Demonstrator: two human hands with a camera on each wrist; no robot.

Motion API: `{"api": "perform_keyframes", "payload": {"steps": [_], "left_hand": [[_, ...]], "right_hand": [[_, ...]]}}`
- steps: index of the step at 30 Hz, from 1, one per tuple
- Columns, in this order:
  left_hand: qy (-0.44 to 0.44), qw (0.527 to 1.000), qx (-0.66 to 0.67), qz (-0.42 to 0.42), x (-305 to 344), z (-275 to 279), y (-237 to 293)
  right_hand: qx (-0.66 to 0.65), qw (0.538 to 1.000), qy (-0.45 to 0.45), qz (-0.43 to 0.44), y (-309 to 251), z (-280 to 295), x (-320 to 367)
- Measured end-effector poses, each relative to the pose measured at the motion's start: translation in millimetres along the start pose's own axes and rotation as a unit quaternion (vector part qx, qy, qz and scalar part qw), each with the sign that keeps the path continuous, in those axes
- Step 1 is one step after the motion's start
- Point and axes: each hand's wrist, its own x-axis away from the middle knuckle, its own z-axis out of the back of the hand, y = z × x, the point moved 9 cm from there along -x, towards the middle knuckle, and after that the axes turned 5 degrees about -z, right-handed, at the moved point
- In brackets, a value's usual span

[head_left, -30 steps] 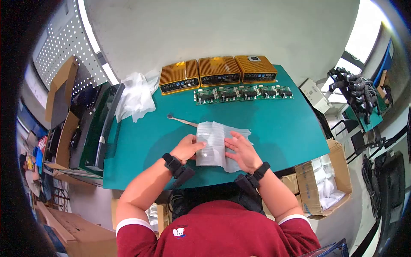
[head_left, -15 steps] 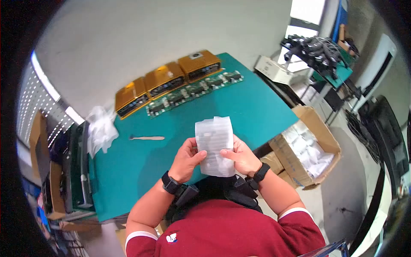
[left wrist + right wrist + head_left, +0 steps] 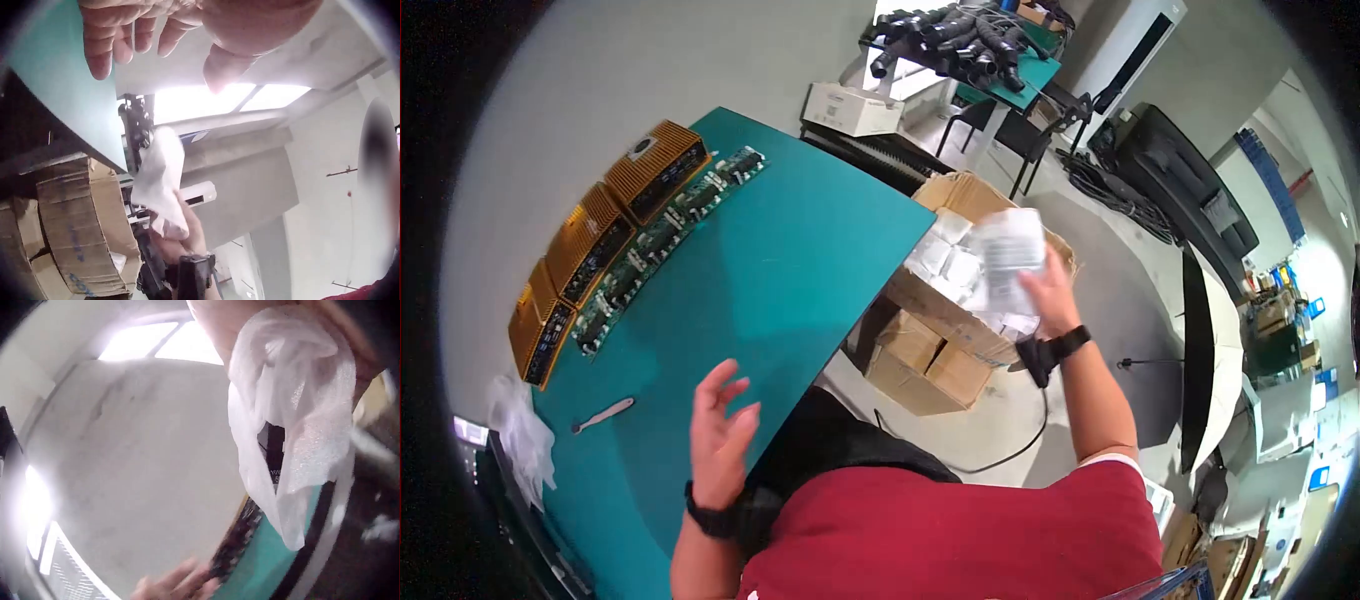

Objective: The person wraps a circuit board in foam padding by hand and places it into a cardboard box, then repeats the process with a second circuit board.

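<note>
My right hand (image 3: 1055, 292) grips a packet wrapped in white foam sheet (image 3: 1008, 255), slightly blurred in the head view. Through the open end of the wrap (image 3: 306, 419), the right wrist view shows something dark with small print inside. The packet overlaps an open cardboard box (image 3: 945, 318) beside the table, which holds several similar white packets (image 3: 948, 228). Over the near edge of the green table (image 3: 790, 230) is my left hand (image 3: 722, 440), fingers loosely spread and holding nothing. In the left wrist view the packet (image 3: 159, 169) shows beyond the left fingers.
Gold finned computer cases (image 3: 590, 240) line the table's far edge, with a row of green circuit boards (image 3: 662, 245) before them. A small brush (image 3: 603, 413) lies near loose foam sheets (image 3: 520, 430). Another carton (image 3: 908, 345) stands below the open box.
The packet, folded over on the table and then held up in both hands, has moved right in my right hand alone. My left hand has let go. The view has turned right toward the box.
</note>
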Motion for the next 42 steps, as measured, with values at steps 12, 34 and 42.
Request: {"api": "perform_keyframes", "payload": {"steps": [12, 34, 42], "left_hand": [[0.189, 0.978, 0.076, 0.053, 59.4, 105.0, -16.7], [0.228, 0.964, 0.103, 0.089, 65.8, 119.7, -39.2], [0.223, 0.968, 0.089, 0.073, 72.4, 116.4, -31.2]], "right_hand": [[0.489, 0.846, 0.047, -0.208, 138.3, 142.1, -39.2], [0.597, 0.576, -0.217, -0.514, 204.5, 98.3, -15.3], [0.618, 0.679, -0.201, -0.343, 158.2, 83.8, -47.7]]}}
